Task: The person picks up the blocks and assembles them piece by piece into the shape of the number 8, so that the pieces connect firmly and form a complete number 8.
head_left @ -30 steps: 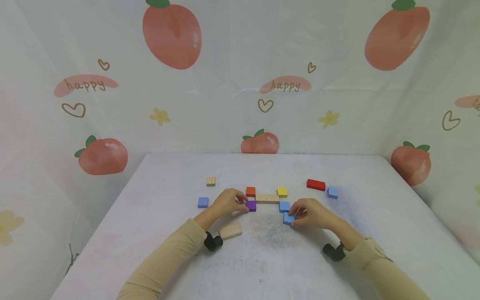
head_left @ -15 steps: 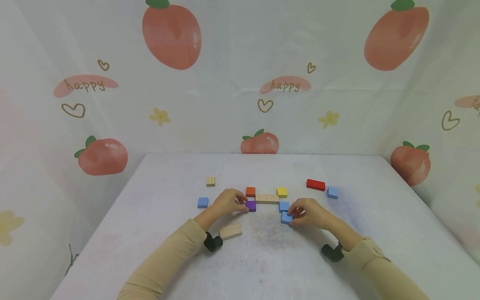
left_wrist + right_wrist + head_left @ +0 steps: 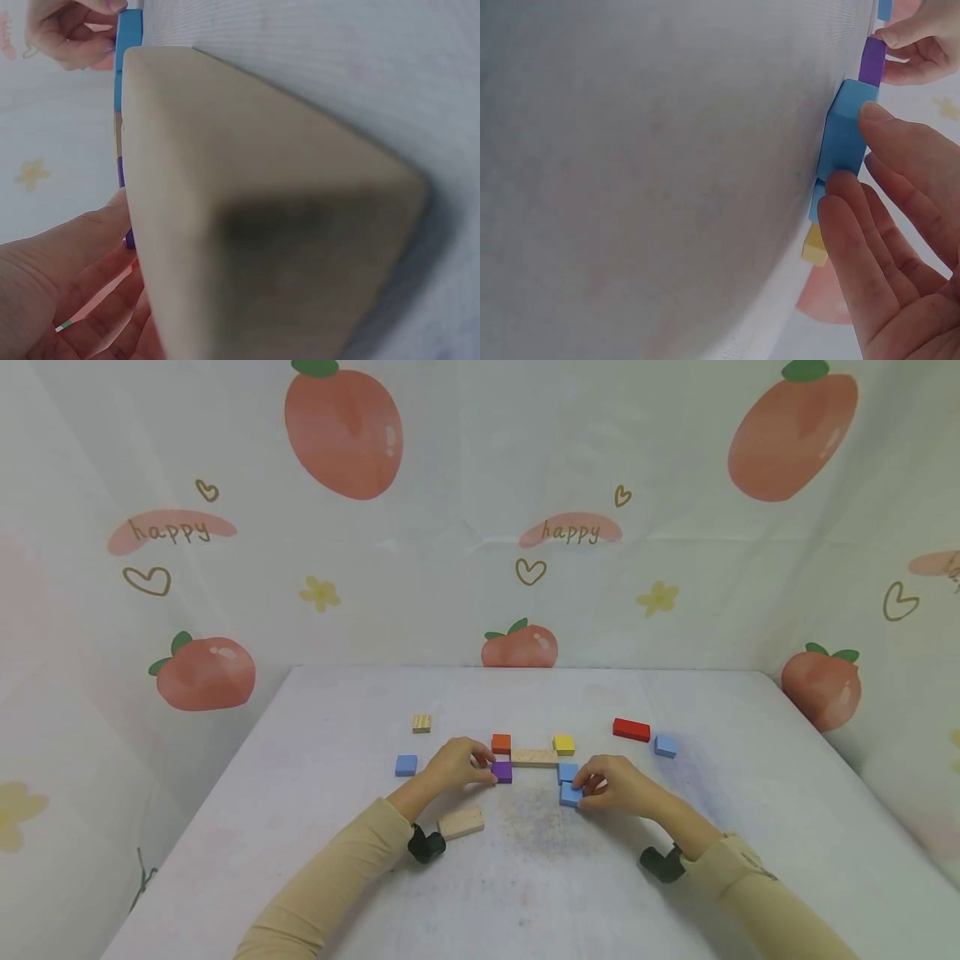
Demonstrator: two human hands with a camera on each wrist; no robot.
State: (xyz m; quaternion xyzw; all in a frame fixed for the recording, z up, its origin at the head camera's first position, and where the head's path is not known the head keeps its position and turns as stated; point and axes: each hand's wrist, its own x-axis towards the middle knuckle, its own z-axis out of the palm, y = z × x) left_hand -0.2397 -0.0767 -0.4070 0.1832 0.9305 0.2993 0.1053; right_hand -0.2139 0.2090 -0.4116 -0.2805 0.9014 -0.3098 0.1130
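My left hand (image 3: 456, 763) pinches a small purple block (image 3: 502, 772) between thumb and fingers; the block lies at the left end of a plain wooden block (image 3: 534, 758). My right hand (image 3: 619, 787) holds a blue block (image 3: 845, 127) with thumb and fingertips at its sides. That block sits right at the near side of another blue block (image 3: 567, 772), which adjoins the plank's right end. Behind the plank's ends are an orange-red block (image 3: 501, 743) on the left and a yellow block (image 3: 564, 744) on the right.
A loose wooden block (image 3: 262, 150) lies beside the left wrist. Farther left are a blue block (image 3: 406, 766) and a striped wooden block (image 3: 422, 723). To the back right lie a red block (image 3: 632, 730) and a blue block (image 3: 665, 745). A printed cloth (image 3: 450, 577) hangs behind the table.
My right hand has slid the blue block a little left and away from me, up to the other blue block. My left hand has stayed at the purple block.
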